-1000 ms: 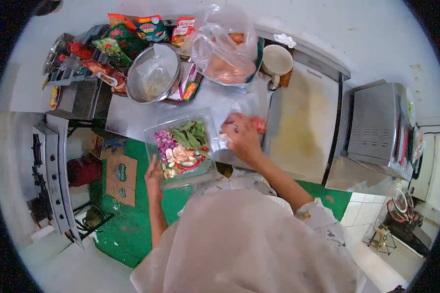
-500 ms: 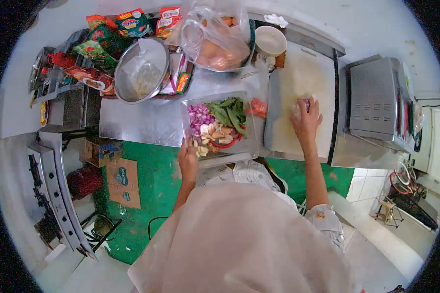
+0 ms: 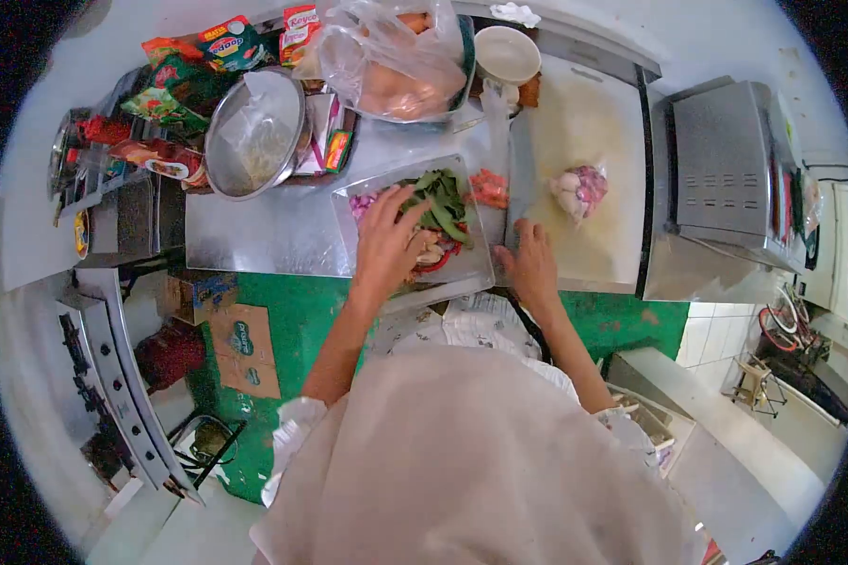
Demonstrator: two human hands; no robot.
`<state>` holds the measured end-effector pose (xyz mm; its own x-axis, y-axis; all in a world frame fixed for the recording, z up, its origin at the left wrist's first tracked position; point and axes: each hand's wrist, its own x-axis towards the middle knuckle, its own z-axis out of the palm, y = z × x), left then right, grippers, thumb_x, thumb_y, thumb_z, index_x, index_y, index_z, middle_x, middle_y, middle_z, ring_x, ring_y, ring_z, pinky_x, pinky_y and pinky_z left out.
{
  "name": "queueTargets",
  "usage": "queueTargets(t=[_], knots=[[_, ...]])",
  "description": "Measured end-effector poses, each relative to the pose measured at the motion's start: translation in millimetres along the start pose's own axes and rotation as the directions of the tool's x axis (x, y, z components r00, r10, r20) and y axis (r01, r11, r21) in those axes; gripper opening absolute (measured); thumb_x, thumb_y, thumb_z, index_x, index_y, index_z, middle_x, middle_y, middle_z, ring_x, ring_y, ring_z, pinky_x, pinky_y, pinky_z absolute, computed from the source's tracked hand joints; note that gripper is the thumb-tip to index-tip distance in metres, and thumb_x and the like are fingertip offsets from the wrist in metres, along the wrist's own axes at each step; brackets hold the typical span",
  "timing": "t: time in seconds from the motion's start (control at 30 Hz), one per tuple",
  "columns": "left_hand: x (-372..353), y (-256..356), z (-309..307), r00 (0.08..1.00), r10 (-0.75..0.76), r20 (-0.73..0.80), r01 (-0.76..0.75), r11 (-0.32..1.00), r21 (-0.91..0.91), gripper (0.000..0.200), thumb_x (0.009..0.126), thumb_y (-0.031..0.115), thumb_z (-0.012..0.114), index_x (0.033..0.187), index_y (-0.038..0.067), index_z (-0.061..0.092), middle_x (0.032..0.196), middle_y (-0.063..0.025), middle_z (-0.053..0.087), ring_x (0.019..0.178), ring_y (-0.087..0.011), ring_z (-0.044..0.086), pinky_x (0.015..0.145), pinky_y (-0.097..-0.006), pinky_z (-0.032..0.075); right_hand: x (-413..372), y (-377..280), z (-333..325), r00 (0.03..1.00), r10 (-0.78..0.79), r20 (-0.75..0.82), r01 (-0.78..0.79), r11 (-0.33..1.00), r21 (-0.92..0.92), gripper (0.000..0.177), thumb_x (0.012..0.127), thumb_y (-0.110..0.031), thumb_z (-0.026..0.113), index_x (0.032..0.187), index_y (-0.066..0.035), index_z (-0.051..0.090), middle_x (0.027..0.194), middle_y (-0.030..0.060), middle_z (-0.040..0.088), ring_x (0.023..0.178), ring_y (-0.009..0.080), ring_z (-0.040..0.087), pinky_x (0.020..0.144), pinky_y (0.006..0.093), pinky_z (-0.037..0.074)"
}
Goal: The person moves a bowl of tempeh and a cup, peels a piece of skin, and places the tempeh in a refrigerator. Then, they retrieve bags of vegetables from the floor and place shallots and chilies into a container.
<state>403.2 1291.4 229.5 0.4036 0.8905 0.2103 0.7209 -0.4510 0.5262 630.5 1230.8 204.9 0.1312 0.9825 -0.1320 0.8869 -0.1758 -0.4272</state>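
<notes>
My left hand [image 3: 383,243] reaches over the clear plastic tray [image 3: 485,254], its fingers spread above the ingredients. Partly covered by it are purple shallots [image 3: 361,204] and garlic cloves [image 3: 431,252]. Green leaves [image 3: 435,193] and red chilies [image 3: 440,261] lie farther right in the same tray. My right hand [image 3: 534,266] is open between the tray's right side and the cutting board [image 3: 594,113], with nothing in it that I can see. On the board sits a pale and purplish clump [image 3: 579,192], perhaps bulbs in clear plastic.
Chopped red pieces in a plastic bag [image 3: 489,187] lie between tray and board. Behind stand a steel bowl [image 3: 297,141], a bagged tub of brownish-orange items [image 3: 410,89] and a white bowl [image 3: 508,55]. A grey metal appliance [image 3: 725,169] is at the right.
My right hand has let go of the clump on the board and come left toward the tray. My left hand has moved from the tray's left edge to over its contents.
</notes>
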Motion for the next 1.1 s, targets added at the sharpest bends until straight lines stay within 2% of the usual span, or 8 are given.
queueTargets(t=[0.3,0.4,0.47,0.5,0.57,0.77,0.87,1.1], knots=[[28,-20,40,0.999,0.035,0.024,-0.037,0.995,0.09,0.027,0.072,0.017,0.067,0.098,0.01,0.063,0.106,-0.0084,0.055,0.102,-0.0288,0.048,0.085,-0.0403,0.039,24,13,-2,0.991,0.126,-0.055,-0.103,0.945,0.31,0.057,0.074,-0.009,0.059,0.126,-0.002,0.036,0.108,0.0238,0.05,0.1,0.038,0.051,0.086,0.0434,0.041],[27,-20,41,1.0,-0.02,-0.008,0.021,0.992,0.126,0.024,0.072,0.016,0.068,0.094,0.011,0.064,0.104,-0.0063,0.055,0.098,-0.0271,0.049,0.081,-0.0392,0.04,21,37,8,0.911,-0.073,-0.405,0.173,0.961,0.214,0.053,0.076,-0.009,0.054,0.126,-0.004,0.037,0.096,0.0176,0.053,0.076,0.0282,0.058,0.067,0.037,0.047],[28,-15,33,0.999,-0.042,0.006,0.042,0.997,0.064,0.023,0.072,0.014,0.067,0.095,0.01,0.064,0.104,-0.0063,0.055,0.098,-0.0274,0.049,0.083,-0.0393,0.04,4,31,-13,0.975,0.216,0.053,-0.197,0.73,0.654,0.045,0.083,-0.012,0.052,0.125,-0.004,0.038,0.08,0.008,0.052,0.053,0.015,0.051,0.045,0.0272,0.04],[28,-15,28,0.999,-0.044,0.007,0.043,0.997,0.065,0.023,0.072,0.014,0.067,0.095,0.01,0.064,0.104,-0.0063,0.055,0.098,-0.0274,0.049,0.083,-0.0393,0.04,-4,19,-31,0.975,0.215,0.055,-0.197,0.729,0.655,0.045,0.083,-0.012,0.052,0.125,-0.004,0.038,0.08,0.008,0.052,0.053,0.015,0.051,0.045,0.0272,0.04],[26,-16,18,0.994,0.069,-0.09,-0.065,0.997,0.038,0.022,0.074,0.01,0.063,0.096,0.008,0.063,0.104,-0.0073,0.055,0.097,-0.0284,0.049,0.085,-0.0404,0.04,-21,-7,-64,0.898,0.326,0.296,-0.411,0.378,0.83,0.038,0.088,-0.012,0.049,0.123,-0.004,0.039,0.07,0.0015,0.047,0.043,0.0071,0.042,0.036,0.0213,0.03],[-16,-27,17,0.998,-0.067,0.005,0.067,0.997,0.031,0.017,0.076,0.008,0.059,0.093,0.007,0.062,0.096,-0.0092,0.058,0.092,-0.0284,0.053,0.082,-0.0379,0.044,-54,5,-69,0.884,0.261,0.389,-0.407,0.018,0.913,0.036,0.087,-0.012,0.053,0.121,-0.007,0.041,0.071,0.0031,0.052,0.046,0.009,0.046,0.038,0.0213,0.036],[-12,-8,21,0.993,0.102,0.065,-0.102,0.995,0.002,0.016,0.075,0.012,0.061,0.09,0.006,0.062,0.092,-0.0095,0.058,0.089,-0.0278,0.053,0.077,-0.038,0.045,-55,-3,-65,0.92,0.249,0.301,-0.314,0.015,0.949,0.034,0.085,-0.012,0.056,0.117,-0.007,0.043,0.07,0.003,0.053,0.046,0.0096,0.047,0.039,0.0217,0.037],[-6,-8,47,0.988,0.001,0.156,-0.033,0.978,0.206,0.022,0.074,0.021,0.064,0.09,0.005,0.062,0.087,-0.0096,0.057,0.086,-0.028,0.053,0.074,-0.0397,0.045,-44,-8,-73,0.895,0.258,0.363,-0.399,0.105,0.911,0.029,0.084,-0.012,0.057,0.11,-0.006,0.046,0.067,0.0024,0.052,0.044,0.0087,0.045,0.038,0.0225,0.036]])
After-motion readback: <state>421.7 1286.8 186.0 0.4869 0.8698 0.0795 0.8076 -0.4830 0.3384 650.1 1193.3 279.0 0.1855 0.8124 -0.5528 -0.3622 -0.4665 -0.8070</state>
